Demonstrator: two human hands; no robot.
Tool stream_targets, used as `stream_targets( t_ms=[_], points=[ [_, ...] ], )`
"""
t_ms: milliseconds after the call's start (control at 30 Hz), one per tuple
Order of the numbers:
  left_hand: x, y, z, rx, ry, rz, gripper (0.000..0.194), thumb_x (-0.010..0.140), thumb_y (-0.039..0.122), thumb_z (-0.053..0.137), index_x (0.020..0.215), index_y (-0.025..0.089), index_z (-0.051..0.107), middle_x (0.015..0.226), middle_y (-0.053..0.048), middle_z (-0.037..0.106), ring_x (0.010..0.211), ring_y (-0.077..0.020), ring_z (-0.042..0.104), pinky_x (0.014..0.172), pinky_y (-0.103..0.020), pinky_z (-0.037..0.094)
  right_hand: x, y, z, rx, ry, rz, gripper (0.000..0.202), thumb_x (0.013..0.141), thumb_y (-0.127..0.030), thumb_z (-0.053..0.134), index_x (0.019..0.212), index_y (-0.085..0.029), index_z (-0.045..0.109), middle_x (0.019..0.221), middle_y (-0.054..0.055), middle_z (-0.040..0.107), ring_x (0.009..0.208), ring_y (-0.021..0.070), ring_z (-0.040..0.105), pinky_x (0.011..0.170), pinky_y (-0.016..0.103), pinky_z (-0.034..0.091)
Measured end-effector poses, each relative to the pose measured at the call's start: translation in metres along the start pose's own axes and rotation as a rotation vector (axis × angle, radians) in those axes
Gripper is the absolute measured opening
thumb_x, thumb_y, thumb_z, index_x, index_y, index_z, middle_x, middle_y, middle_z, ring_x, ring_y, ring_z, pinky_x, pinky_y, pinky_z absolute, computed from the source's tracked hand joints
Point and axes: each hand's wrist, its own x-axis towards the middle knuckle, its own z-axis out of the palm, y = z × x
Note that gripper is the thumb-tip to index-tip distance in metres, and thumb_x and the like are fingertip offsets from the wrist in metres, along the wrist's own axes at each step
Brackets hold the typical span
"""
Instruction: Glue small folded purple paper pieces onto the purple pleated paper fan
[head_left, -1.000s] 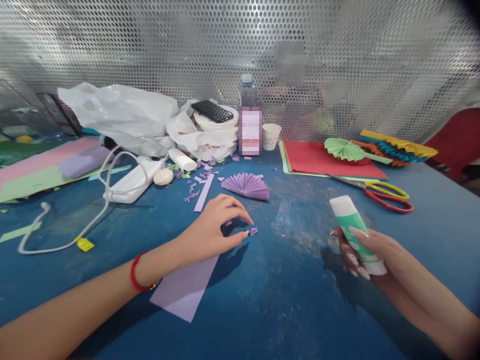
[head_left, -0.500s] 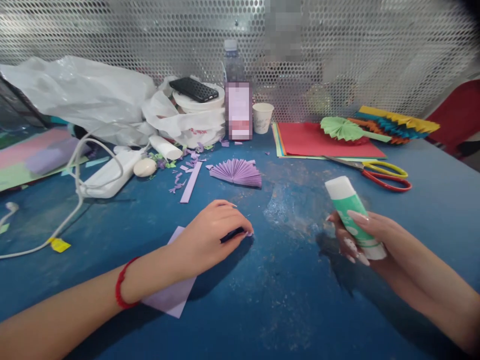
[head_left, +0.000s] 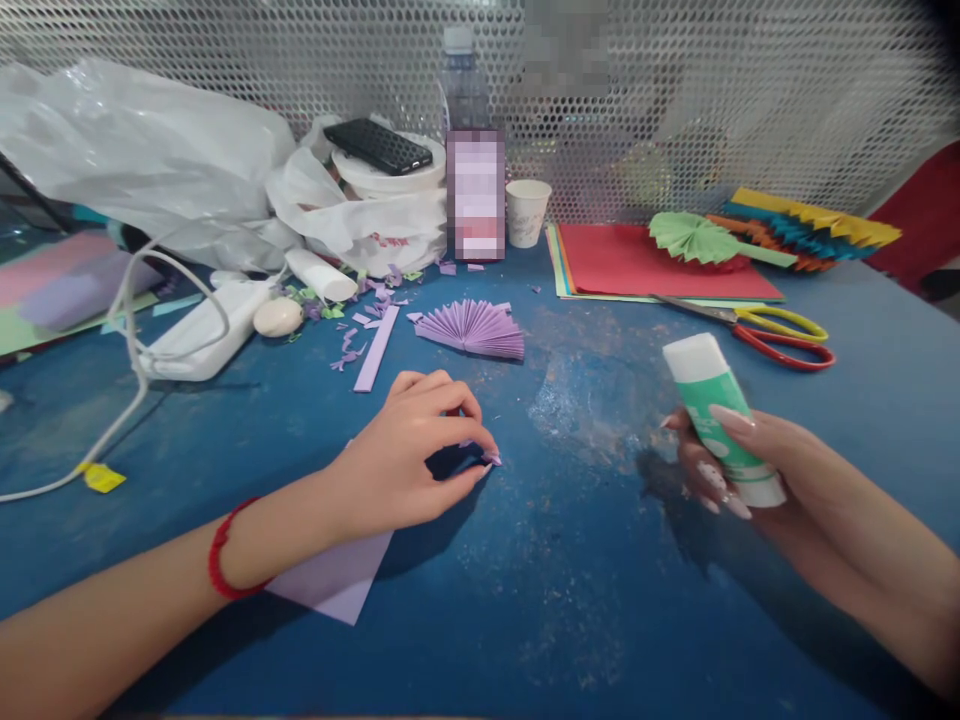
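Glue stick (head_left: 712,415) is gripped snugly by the right hand (head_left: 776,455), over toward the tabletop's (head_left: 570,570) right edge. Tiny purple scrap (head_left: 492,460) is pinched by the left hand's (head_left: 424,450) fingertips, pretty much closed, and pleated purple fan (head_left: 472,332) is spread nearer the far edge.

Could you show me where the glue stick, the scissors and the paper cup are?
Glue stick (head_left: 721,408): head view, green label.
Scissors (head_left: 784,352): head view, red handle.
Paper cup (head_left: 527,214): head view, side wall.

No readable text, red print (head_left: 390,240) on white bag (head_left: 337,228) illegible
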Motion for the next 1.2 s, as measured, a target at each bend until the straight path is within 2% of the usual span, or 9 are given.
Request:
stream_targets(
  t_ms=[200, 367, 567, 700, 833, 933, 1000, 1067, 1200],
  points=[
    [0.000, -0.001, 0.009, 0.110, 0.048, 0.183, 0.015, 0.098, 0.019, 0.061, 0.093, 0.023, 0.074, 0.087, -0.001, 0.072, 0.081, -0.0143, 0.061, 0.076, -0.034, 0.034, -0.002, -0.002, 0.003, 0.059, 0.081, -0.011, 0.047, 0.071, -0.061, 0.081, 0.090, -0.019, 0.074, 0.064, -0.002, 0.051, 0.053, 0.0084, 0.042, 0.047, 0.019, 0.044],
    [-0.002, -0.004, 0.005, 0.208, 0.107, 0.304, 0.012, 0.099, 0.018, 0.059, 0.097, 0.021, 0.071, 0.088, 0.000, 0.074, 0.077, -0.0134, 0.060, 0.072, -0.033, 0.034, -0.002, -0.001, 0.003, 0.032, 0.011, -0.101, 0.039, 0.075, -0.056, 0.080, 0.086, -0.019, 0.074, 0.060, -0.002, 0.051, 0.050, 0.0090, 0.043, 0.045, 0.020, 0.041],
    [-0.007, -0.017, 0.000, 0.204, 0.156, 0.338, 0.012, 0.099, 0.020, 0.062, 0.103, 0.021, 0.073, 0.088, -0.002, 0.069, 0.077, -0.0143, 0.058, 0.071, -0.033, 0.034, 0.000, -0.015, -0.004, -0.021, -0.029, -0.362, 0.046, 0.083, -0.069, 0.066, 0.095, -0.025, 0.074, 0.054, -0.002, 0.051, 0.039, 0.0073, 0.030, 0.035, 0.023, 0.025],
    [-0.009, -0.022, -0.002, 0.231, 0.120, 0.334, 0.020, 0.100, 0.024, 0.060, 0.113, 0.028, 0.075, 0.103, -0.005, 0.069, 0.087, -0.0185, 0.056, 0.074, -0.034, 0.034, -0.006, -0.029, 0.002, -0.210, -0.092, -0.296, 0.036, 0.082, -0.060, 0.072, 0.102, -0.030, 0.077, 0.069, 0.000, 0.065, 0.045, 0.0084, 0.045, 0.035, 0.020, 0.029],
    [-0.012, -0.023, -0.004, 0.224, 0.076, 0.359, 0.023, 0.102, 0.024, 0.056, 0.110, 0.031, 0.076, 0.111, -0.005, 0.069, 0.089, -0.0190, 0.057, 0.077, -0.036, 0.032, -0.010, -0.048, 0.017, -0.417, -0.053, -0.505, 0.035, 0.073, -0.046, 0.087, 0.106, -0.037, 0.080, 0.078, -0.002, 0.071, 0.054, 0.0074, 0.053, 0.042, 0.017, 0.040],
    [-0.013, -0.023, -0.003, 0.232, 0.097, 0.382, 0.023, 0.101, 0.022, 0.057, 0.110, 0.029, 0.076, 0.109, -0.005, 0.069, 0.088, -0.0184, 0.056, 0.078, -0.036, 0.032, -0.005, -0.070, 0.037, -0.491, -0.115, -0.694, 0.027, 0.065, -0.040, 0.094, 0.088, -0.031, 0.084, 0.070, -0.003, 0.069, 0.055, 0.0078, 0.056, 0.044, 0.017, 0.041],
    [-0.014, -0.022, -0.002, 0.244, 0.109, 0.395, 0.021, 0.100, 0.021, 0.058, 0.110, 0.028, 0.076, 0.106, -0.005, 0.070, 0.087, -0.0183, 0.056, 0.078, -0.036, 0.033, 0.001, -0.084, 0.055, -0.466, -0.237, -0.759, 0.023, 0.067, -0.041, 0.093, 0.072, -0.022, 0.080, 0.061, -0.003, 0.064, 0.054, 0.0071, 0.054, 0.045, 0.018, 0.038],
    [-0.014, -0.022, -0.001, 0.247, 0.111, 0.412, 0.020, 0.100, 0.022, 0.059, 0.109, 0.027, 0.076, 0.104, -0.004, 0.070, 0.087, -0.0184, 0.055, 0.078, -0.036, 0.033, 0.009, -0.094, 0.073, -0.441, -0.267, -0.857, 0.030, 0.071, -0.036, 0.090, 0.061, -0.016, 0.070, 0.058, -0.005, 0.059, 0.054, 0.0053, 0.052, 0.047, 0.018, 0.036],
    [-0.013, -0.025, -0.001, 0.264, 0.143, 0.448, 0.017, 0.098, 0.021, 0.061, 0.105, 0.027, 0.075, 0.104, -0.004, 0.070, 0.089, -0.0192, 0.056, 0.080, -0.037, 0.034, 0.025, -0.093, 0.096, -0.547, -0.347, -1.000, 0.025, 0.082, -0.028, 0.083, 0.069, -0.014, 0.067, 0.066, -0.004, 0.061, 0.061, 0.0065, 0.053, 0.053, 0.022, 0.038]
  ],
)
